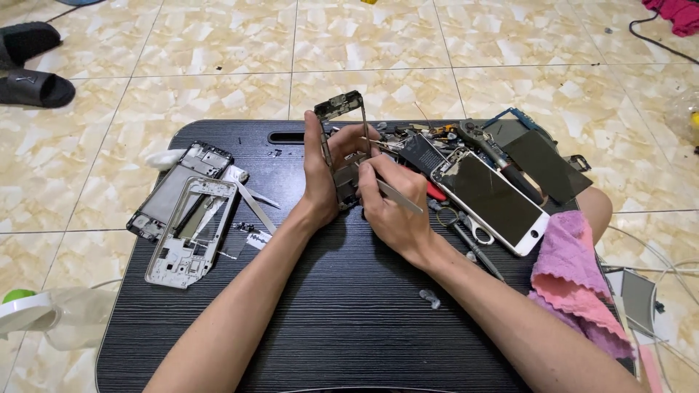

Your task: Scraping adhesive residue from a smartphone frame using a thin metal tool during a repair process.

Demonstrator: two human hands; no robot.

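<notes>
My left hand (320,175) holds a bare phone frame (342,116) upright on its lower end over the dark lap desk (342,313). My right hand (389,204) grips metal tweezers (397,195), their tip pointed into the lower part of the frame. The frame's bottom is hidden behind both hands. Beside my right hand lies a white phone with a dark cracked screen (491,200).
Two stripped phone housings, one black (178,189) and one white (193,233), lie at the left. Scissors (466,222), a screwdriver (495,156), dark panels (542,164) and small parts crowd the right. A pink cloth (575,276) hangs off the right edge. Sandals (33,65) sit on the tiled floor.
</notes>
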